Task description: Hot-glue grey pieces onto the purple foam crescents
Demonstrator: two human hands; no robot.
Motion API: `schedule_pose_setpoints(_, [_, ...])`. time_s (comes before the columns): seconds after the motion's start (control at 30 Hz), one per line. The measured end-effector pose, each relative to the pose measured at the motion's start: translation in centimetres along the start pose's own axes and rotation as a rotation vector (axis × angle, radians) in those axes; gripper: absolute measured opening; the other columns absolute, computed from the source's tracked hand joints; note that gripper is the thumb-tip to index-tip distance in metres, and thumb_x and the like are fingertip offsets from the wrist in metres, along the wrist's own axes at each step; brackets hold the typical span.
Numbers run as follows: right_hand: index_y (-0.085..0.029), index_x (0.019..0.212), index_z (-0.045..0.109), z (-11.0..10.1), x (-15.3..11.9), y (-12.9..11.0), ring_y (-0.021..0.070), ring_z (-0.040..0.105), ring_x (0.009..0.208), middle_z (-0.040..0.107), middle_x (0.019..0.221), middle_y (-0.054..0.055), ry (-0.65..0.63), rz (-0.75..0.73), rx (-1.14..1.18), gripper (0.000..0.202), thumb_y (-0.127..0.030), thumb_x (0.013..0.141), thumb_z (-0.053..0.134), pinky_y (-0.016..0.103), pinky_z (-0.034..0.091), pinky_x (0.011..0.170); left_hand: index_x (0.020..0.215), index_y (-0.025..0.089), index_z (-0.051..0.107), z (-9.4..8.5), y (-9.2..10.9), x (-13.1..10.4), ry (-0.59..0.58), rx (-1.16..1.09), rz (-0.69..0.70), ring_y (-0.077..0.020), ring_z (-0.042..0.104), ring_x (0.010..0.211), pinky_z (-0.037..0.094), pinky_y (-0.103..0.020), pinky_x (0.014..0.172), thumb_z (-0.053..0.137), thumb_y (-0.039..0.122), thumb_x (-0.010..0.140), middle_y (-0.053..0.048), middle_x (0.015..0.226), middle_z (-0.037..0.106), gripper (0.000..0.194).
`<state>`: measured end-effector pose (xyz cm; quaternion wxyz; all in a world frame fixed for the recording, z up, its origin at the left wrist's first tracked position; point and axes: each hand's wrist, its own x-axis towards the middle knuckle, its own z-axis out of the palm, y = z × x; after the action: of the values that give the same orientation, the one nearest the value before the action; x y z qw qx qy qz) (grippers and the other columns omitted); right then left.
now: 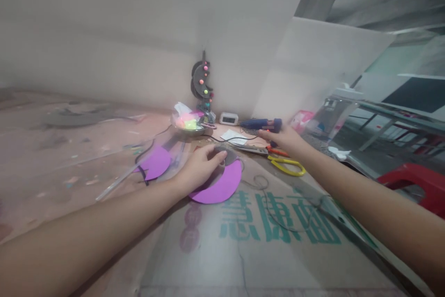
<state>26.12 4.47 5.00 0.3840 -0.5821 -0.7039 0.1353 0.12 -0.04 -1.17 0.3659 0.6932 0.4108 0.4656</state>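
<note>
Near the middle of the head view, your left hand (200, 167) has its thumb and fingers closed in a narrow grip at the far edge of the purple crescent (227, 186), where a grey piece (232, 157) shows beside your thumb. The crescent lies over printed cardboard (208, 264) on the table (28, 167). Farther off and to the right, your right hand (283, 138) is at the handle of the blue glue gun (255, 124), whose nozzle points left; you cannot tell from here whether that grip has closed around it.

Just on the near side of the gun are the yellow-handled scissors (290, 169) and an orange handle (277, 151). Left of your left hand lie a second purple piece (160, 161) and a clear stick (116, 183). At the far side, by the wall, stand a bowl (189, 132) of bright scraps, a white clock (228, 119) and a grey decoration (200, 79) dotted with coloured balls. Loose string (269, 211) curls across the cardboard; a red stool (422, 176) stands at far right.
</note>
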Motion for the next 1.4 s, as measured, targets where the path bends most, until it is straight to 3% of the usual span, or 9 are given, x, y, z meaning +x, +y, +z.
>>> schedule_pose_setpoints(0.13, [-0.016,0.092,0.068,1.5,2.7,0.5,0.0186,0.063,0.076,0.072,0.085,0.007,-0.078,0.113,-0.113,0.031,-0.042,0.076,0.068,0.028,0.048,0.07,0.078,0.017,0.059,-0.1,0.3,0.0,-0.06,-0.001,-0.047,-0.0132,0.054,0.056,0.039,-0.024,0.053,0.05,0.047,0.086,0.0,0.061,0.062,0.032])
schedule_pose_setpoints(0.27, [-0.016,0.081,0.068,3.3,4.2,1.6,0.0204,0.062,0.071,0.071,0.077,0.008,-0.073,0.172,-0.175,0.025,-0.039,0.073,0.071,0.027,0.045,0.062,0.081,0.017,0.059,-0.3,0.5,-0.1,-0.079,0.006,-0.063,-0.0126,0.053,0.054,0.038,-0.023,0.052,0.049,0.047,0.087,0.001,0.061,0.061,0.032])
schedule_pose_setpoints(0.43, [-0.013,0.088,0.068,4.7,5.4,3.2,0.0153,0.058,0.06,0.069,0.073,0.006,-0.124,0.19,-0.209,0.03,-0.042,0.081,0.06,0.024,0.041,0.053,0.083,0.017,0.059,-0.4,0.3,-0.1,-0.095,0.032,-0.088,-0.0113,0.05,0.051,0.035,-0.023,0.05,0.05,0.05,0.087,0.002,0.062,0.061,0.034])
schedule_pose_setpoints(0.6, [-0.013,0.086,0.069,4.3,5.5,3.3,0.0158,0.06,0.061,0.07,0.073,0.007,-0.158,0.17,-0.242,0.033,-0.044,0.082,0.06,0.024,0.042,0.055,0.082,0.017,0.058,-0.3,0.5,-0.1,-0.1,0.028,-0.094,-0.011,0.05,0.052,0.035,-0.022,0.05,0.05,0.048,0.087,0.002,0.063,0.06,0.032])
schedule_pose_setpoints(0.83, [-0.015,0.101,0.069,3.6,4.6,3.3,0.0195,0.065,0.07,0.073,0.082,0.008,-0.158,0.1,-0.296,0.039,-0.043,0.074,0.071,0.026,0.047,0.064,0.078,0.017,0.057,-0.3,0.7,-0.3,-0.1,0.038,-0.097,-0.0114,0.05,0.053,0.035,-0.023,0.05,0.05,0.048,0.087,0.002,0.063,0.06,0.033])
schedule_pose_setpoints(1.13, [-0.013,0.112,0.062,4.1,4.6,3.3,0.021,0.065,0.09,0.07,0.107,0.013,-0.032,0.042,-0.256,0.034,-0.037,0.089,0.052,0.029,0.048,0.077,0.081,0.018,0.059,-0.3,1.2,-0.3,-0.1,0.052,-0.116,-0.0116,0.05,0.05,0.034,-0.023,0.05,0.05,0.046,0.087,0.003,0.059,0.059,0.03])
schedule_pose_setpoints(1.4, [-0.013,0.103,0.066,4.7,4.2,2.3,0.0191,0.065,0.08,0.072,0.093,0.01,-0.106,0.032,-0.254,0.029,-0.034,0.089,0.052,0.027,0.048,0.074,0.076,0.019,0.057,-0.3,1.2,-0.3,-0.101,0.038,-0.109,-0.011,0.047,0.047,0.033,-0.023,0.047,0.05,0.046,0.086,0.003,0.055,0.057,0.03])
